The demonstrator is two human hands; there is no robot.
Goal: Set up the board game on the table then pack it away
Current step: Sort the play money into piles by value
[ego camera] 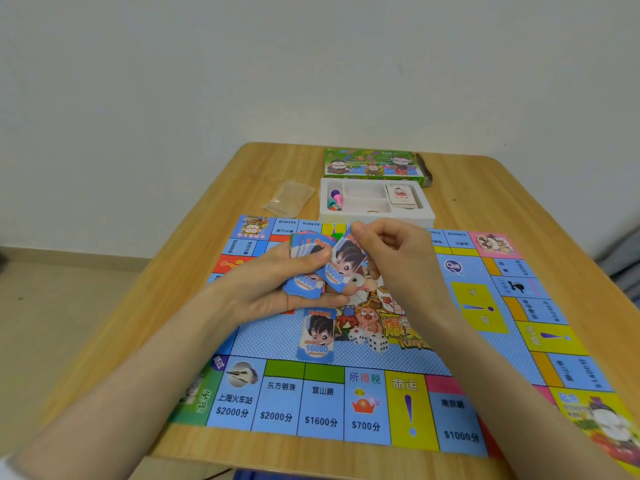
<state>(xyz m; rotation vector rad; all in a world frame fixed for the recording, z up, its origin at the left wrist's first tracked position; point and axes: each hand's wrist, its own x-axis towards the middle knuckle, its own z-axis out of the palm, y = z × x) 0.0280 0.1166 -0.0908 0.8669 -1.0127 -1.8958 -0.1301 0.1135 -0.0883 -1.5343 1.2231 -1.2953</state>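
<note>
The colourful game board (485, 344) lies unfolded across the wooden table (194, 233). Above its middle, my left hand (277, 289) grips a stack of blue 10000 play-money notes (304, 268). My right hand (398, 258) pinches the top edge of one blue note (343, 268), which stands tilted against the stack. Another blue 10000 note (317, 336) lies flat on the board below my hands. Two white dice (369, 341) sit on the board right of it.
Behind the board stands a white plastic tray (327, 216) with coloured pawns (335, 200) and a card deck (401, 195). The green game box (372, 164) lies behind it. A crumpled clear bag (289, 199) sits left of the tray.
</note>
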